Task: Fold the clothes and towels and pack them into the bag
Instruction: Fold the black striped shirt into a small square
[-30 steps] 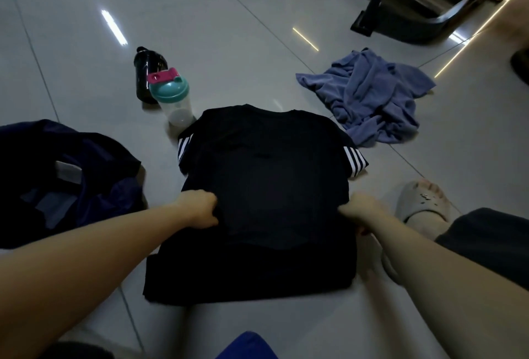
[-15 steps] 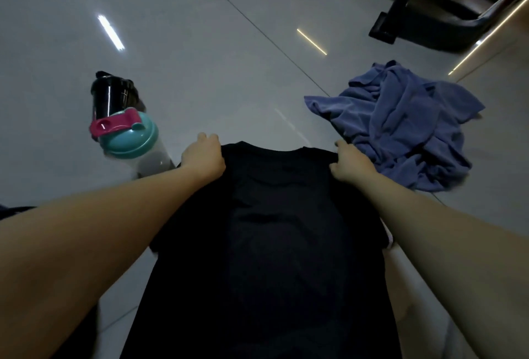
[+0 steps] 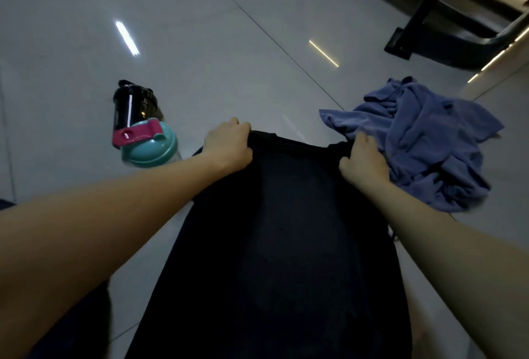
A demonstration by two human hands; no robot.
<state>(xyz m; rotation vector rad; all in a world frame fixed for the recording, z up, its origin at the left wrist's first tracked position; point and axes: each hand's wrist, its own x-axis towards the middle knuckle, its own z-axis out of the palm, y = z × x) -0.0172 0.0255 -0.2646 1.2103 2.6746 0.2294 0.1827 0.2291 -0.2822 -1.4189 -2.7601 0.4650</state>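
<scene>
A: Where's the shirt (image 3: 280,244)?
B: On the floor (image 3: 200,29), straight ahead of the person, running from the near side out to both hands. It's black and lies fairly smooth. It's too dark to count layers.
A: And the hands?
B: The left hand (image 3: 229,144) pinches the far edge at its left corner, fingers curled over the cloth. The right hand (image 3: 363,161) pinches the right corner the same way.
A: Which step, then?
B: Folding, I'd judge. The shirt looks mid-fold, and nothing shows as packed. The next move calls for keeping both corners level, laying that edge down square, then smoothing it flat.
A: Anything close by?
B: A crumpled blue towel (image 3: 423,141) lies just beside the right hand, not yet folded. Left of the left hand stand a teal bottle (image 3: 148,146), near the shirt, and a black bottle (image 3: 130,106) just behind it.
</scene>
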